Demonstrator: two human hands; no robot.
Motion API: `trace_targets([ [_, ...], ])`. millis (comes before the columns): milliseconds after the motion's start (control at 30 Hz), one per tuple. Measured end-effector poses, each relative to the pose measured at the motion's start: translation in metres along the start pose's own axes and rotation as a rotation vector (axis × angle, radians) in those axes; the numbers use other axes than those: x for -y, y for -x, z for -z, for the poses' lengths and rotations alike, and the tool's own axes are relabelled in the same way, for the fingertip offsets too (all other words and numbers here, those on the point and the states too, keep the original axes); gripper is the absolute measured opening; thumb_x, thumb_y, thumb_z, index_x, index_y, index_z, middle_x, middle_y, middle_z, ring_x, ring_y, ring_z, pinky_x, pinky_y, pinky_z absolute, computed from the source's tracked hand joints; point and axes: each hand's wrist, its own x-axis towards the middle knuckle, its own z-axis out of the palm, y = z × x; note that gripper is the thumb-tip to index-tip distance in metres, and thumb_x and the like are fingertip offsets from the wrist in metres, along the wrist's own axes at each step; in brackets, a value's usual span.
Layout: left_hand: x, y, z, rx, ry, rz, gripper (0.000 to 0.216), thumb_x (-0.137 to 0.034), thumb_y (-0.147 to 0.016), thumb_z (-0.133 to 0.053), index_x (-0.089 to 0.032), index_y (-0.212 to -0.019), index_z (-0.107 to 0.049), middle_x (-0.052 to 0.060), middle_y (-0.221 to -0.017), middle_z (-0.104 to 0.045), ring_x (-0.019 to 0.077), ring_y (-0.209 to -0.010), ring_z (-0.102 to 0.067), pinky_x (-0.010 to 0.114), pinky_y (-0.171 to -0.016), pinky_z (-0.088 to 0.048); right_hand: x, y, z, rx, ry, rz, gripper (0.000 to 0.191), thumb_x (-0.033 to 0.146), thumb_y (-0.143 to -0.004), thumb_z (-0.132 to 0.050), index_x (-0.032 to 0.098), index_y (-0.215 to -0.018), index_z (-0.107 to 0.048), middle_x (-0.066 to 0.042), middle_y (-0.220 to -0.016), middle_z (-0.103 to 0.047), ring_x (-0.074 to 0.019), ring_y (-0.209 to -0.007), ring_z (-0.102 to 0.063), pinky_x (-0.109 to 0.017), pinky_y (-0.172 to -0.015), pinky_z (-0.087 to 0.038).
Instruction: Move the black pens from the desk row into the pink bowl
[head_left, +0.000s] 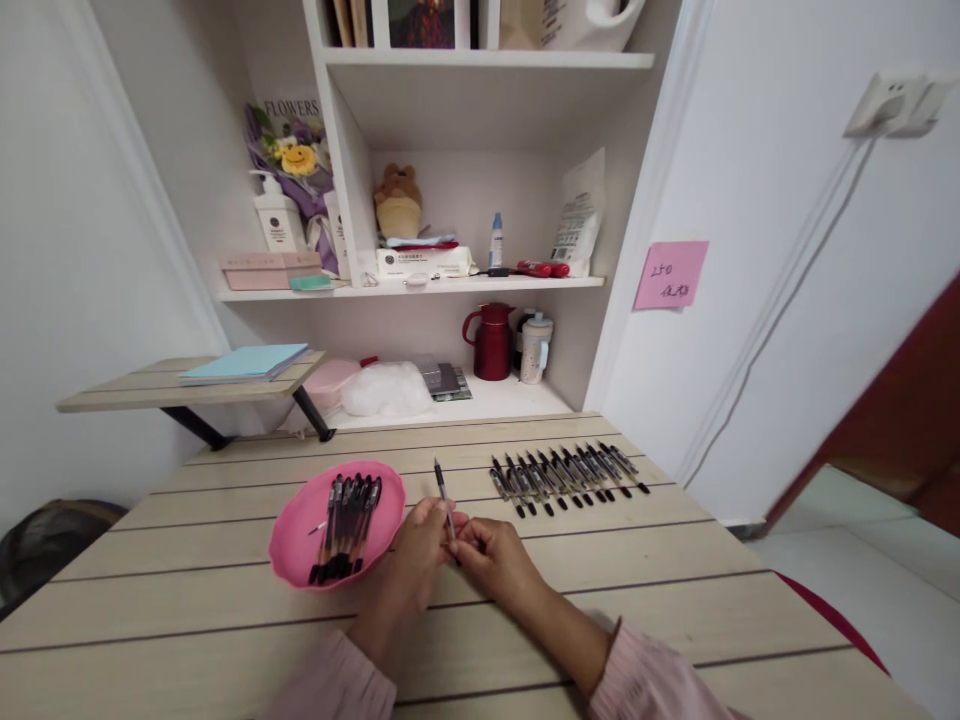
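Observation:
A slim pen (442, 487) with a dark grip and a clear barrel stands tilted between my hands, its tip pointing away from me. My left hand (426, 535) is closed around its middle. The fingers of my right hand (487, 555) pinch its near end. Left of my hands sits a pink scalloped bowl (289, 525) holding several black capped pens (346, 525). To the right, a row of pens (562, 475) lies slanted on the wooden table (480, 640), with small black caps (550, 508) along its near side.
A small raised stand (135, 385) with blue paper (247, 362) is at the back left. White shelves (480, 285) rise behind the table, holding a red jug (493, 342) and a pale cup (535, 348). A pink note (671, 275) sticks to the right wall.

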Motion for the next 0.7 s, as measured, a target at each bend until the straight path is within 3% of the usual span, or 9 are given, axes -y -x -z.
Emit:
trace_targets([
  [100, 0.016, -0.005, 0.003, -0.036, 0.048, 0.02, 0.026, -0.039, -0.069, -0.06, -0.018, -0.081, -0.05, 0.001, -0.065, -0.062, 0.0132, -0.054, -0.059, 0.022, -0.048, -0.041, -0.005, -0.01, 0.025, 0.048, 0.209, -0.051, 0.025, 0.033, -0.079, -0.049, 0.017, -0.061, -0.058, -0.001, -0.062, -0.063, -0.0112, -0.057, -0.053, -0.02, -0.052, -0.032],
  [200, 0.027, -0.007, 0.007, -0.067, 0.039, 0.048, 0.023, -0.038, -0.072, -0.057, -0.019, -0.08, -0.046, -0.004, -0.054, -0.055, 0.0092, -0.04, -0.05, 0.02, -0.04, -0.034, -0.014, -0.026, 0.055, -0.063, 0.575, -0.227, 0.02, 0.026, -0.081, -0.045, 0.017, -0.075, -0.062, -0.006, -0.077, -0.067, -0.015, -0.07, -0.058, -0.023, -0.057, -0.033],
  [300, 0.034, -0.009, 0.008, -0.084, 0.026, 0.045, 0.022, -0.039, -0.073, -0.053, -0.019, -0.079, -0.046, -0.007, -0.049, -0.048, 0.0039, -0.031, -0.036, 0.016, -0.034, -0.022, -0.022, -0.039, 0.071, -0.069, 0.769, -0.344, 0.017, 0.023, -0.081, -0.047, 0.017, -0.081, -0.062, -0.009, -0.083, -0.067, -0.0178, -0.078, -0.061, -0.024, -0.06, -0.034],
  [500, 0.038, -0.009, 0.006, -0.06, -0.009, 0.016, 0.026, -0.042, -0.073, -0.052, -0.018, -0.08, -0.047, -0.008, -0.051, -0.047, 0.0019, -0.031, -0.03, 0.016, -0.033, -0.014, -0.031, -0.044, 0.054, -0.015, 0.885, -0.374, 0.021, 0.03, -0.08, -0.05, 0.014, -0.086, -0.063, -0.014, -0.091, -0.066, -0.0214, -0.08, -0.063, -0.027, -0.064, -0.039],
  [700, 0.038, -0.006, 0.007, -0.015, -0.047, 0.011, 0.025, -0.042, -0.074, -0.049, -0.018, -0.083, -0.048, -0.007, -0.053, -0.047, 0.0018, -0.032, -0.03, 0.016, -0.033, -0.013, -0.034, -0.04, 0.047, -0.045, 0.843, -0.376, 0.015, 0.018, -0.076, -0.051, 0.012, -0.079, -0.064, -0.017, -0.085, -0.067, -0.023, -0.079, -0.063, -0.028, -0.065, -0.04],
])
